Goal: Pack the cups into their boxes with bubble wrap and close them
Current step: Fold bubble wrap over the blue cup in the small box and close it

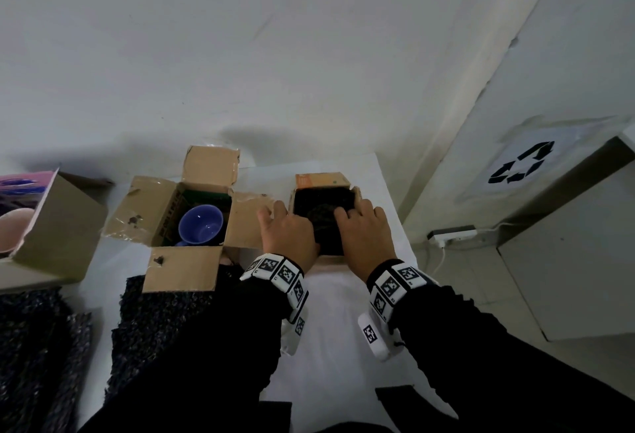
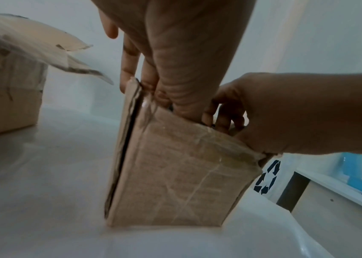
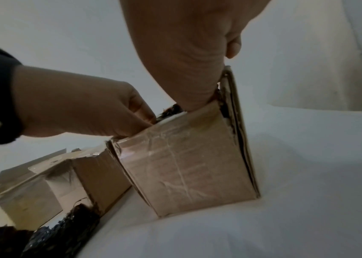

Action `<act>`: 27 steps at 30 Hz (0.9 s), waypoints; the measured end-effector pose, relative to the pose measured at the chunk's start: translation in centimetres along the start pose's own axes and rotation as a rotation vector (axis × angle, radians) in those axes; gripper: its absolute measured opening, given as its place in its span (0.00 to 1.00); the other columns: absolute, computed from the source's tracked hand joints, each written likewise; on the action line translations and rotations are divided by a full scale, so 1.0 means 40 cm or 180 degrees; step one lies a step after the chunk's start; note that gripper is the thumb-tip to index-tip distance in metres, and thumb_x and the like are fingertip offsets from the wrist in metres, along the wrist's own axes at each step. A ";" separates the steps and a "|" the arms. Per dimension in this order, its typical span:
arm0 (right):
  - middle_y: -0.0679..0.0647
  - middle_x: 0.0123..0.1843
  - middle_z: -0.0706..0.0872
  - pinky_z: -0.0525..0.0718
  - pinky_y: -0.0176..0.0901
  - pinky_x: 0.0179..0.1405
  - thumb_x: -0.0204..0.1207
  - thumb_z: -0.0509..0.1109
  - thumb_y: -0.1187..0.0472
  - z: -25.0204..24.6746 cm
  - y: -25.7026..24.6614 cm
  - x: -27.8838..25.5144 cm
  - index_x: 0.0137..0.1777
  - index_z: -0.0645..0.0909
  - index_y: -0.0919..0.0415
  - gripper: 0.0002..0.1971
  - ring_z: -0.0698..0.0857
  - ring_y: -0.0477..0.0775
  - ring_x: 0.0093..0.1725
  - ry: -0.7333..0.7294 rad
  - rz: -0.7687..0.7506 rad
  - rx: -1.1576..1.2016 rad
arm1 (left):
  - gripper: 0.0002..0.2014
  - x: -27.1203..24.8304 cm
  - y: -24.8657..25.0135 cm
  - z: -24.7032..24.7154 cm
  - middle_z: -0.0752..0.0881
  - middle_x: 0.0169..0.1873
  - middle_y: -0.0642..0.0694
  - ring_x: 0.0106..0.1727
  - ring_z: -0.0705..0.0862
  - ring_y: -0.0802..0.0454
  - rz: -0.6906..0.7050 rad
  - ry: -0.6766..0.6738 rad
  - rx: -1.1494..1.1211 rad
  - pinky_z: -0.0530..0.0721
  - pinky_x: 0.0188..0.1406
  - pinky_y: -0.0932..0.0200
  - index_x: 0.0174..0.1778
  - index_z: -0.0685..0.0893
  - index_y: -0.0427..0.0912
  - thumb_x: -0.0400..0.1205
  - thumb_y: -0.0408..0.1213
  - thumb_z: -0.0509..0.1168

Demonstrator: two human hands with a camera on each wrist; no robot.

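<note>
Centrally, left hand (image 1: 288, 232) and right hand (image 1: 365, 234), fingers spread, press black bubble wrap (image 1: 324, 214) into the square cardboard box (image 2: 180, 176).

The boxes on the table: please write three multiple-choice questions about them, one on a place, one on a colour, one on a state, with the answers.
1. Where is the blue cup?
A. in the middle open box
B. on the floor
C. in a hand

2. What colour is the bubble wrap in the right box?
A. white
B. black
C. pink

3. The right box is:
A. taped shut
B. lying flat
C. open, with both hands in it

Answers: A, the cup sits between the flaps; B, the filling looks black; C, the left hand and right hand press into its open top.
</note>
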State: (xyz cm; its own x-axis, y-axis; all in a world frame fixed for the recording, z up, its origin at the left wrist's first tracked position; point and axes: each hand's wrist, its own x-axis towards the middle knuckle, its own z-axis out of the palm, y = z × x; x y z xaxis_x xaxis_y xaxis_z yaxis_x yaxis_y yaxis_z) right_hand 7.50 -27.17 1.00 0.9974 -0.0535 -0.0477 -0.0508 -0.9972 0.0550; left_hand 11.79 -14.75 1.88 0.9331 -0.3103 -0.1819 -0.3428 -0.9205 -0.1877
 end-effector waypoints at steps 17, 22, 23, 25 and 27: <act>0.64 0.60 0.78 0.80 0.51 0.49 0.71 0.71 0.67 0.025 -0.019 0.051 0.60 0.75 0.65 0.17 0.78 0.65 0.58 0.0274 -0.0310 0.0491 | 0.22 0.026 -0.025 0.026 0.77 0.57 0.46 0.59 0.71 0.45 0.0621 0.0700 -0.0116 0.68 0.56 0.50 0.56 0.73 0.45 0.72 0.53 0.66; 0.63 0.70 0.72 0.81 0.55 0.59 0.78 0.69 0.60 0.016 -0.009 0.107 0.73 0.66 0.65 0.26 0.75 0.63 0.68 -0.0590 -0.0405 0.0939 | 0.33 0.058 -0.044 0.022 0.76 0.65 0.48 0.72 0.63 0.40 0.0673 0.0634 0.0196 0.58 0.66 0.40 0.64 0.73 0.45 0.68 0.62 0.65; 0.63 0.69 0.74 0.81 0.55 0.58 0.77 0.69 0.60 0.007 -0.010 0.118 0.72 0.67 0.65 0.26 0.75 0.63 0.67 -0.0703 -0.0418 0.0870 | 0.33 0.059 -0.049 0.018 0.77 0.64 0.49 0.74 0.60 0.39 0.0634 0.0588 0.0227 0.54 0.66 0.37 0.62 0.75 0.47 0.66 0.64 0.65; 0.62 0.68 0.77 0.78 0.54 0.61 0.77 0.69 0.61 -0.003 -0.012 0.139 0.70 0.69 0.64 0.23 0.75 0.62 0.68 -0.0842 -0.0493 0.0662 | 0.34 0.061 -0.059 0.018 0.78 0.64 0.52 0.75 0.58 0.38 0.0616 0.0465 0.0155 0.50 0.67 0.34 0.60 0.78 0.50 0.64 0.68 0.64; 0.62 0.68 0.78 0.74 0.53 0.66 0.77 0.69 0.60 -0.006 -0.009 0.160 0.68 0.71 0.64 0.21 0.73 0.62 0.70 -0.0950 -0.0514 0.0514 | 0.36 0.063 -0.065 0.022 0.78 0.65 0.53 0.75 0.59 0.38 0.0635 0.0384 0.0127 0.49 0.68 0.32 0.61 0.80 0.52 0.62 0.71 0.64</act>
State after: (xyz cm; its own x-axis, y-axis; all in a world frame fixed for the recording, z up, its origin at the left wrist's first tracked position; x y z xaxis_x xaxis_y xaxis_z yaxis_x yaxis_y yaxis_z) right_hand 13.90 -27.15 0.92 0.9358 0.1161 -0.3329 0.0750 -0.9882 -0.1338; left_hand 14.93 -12.92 1.06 0.8519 -0.5134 -0.1030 -0.5234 -0.8288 -0.1979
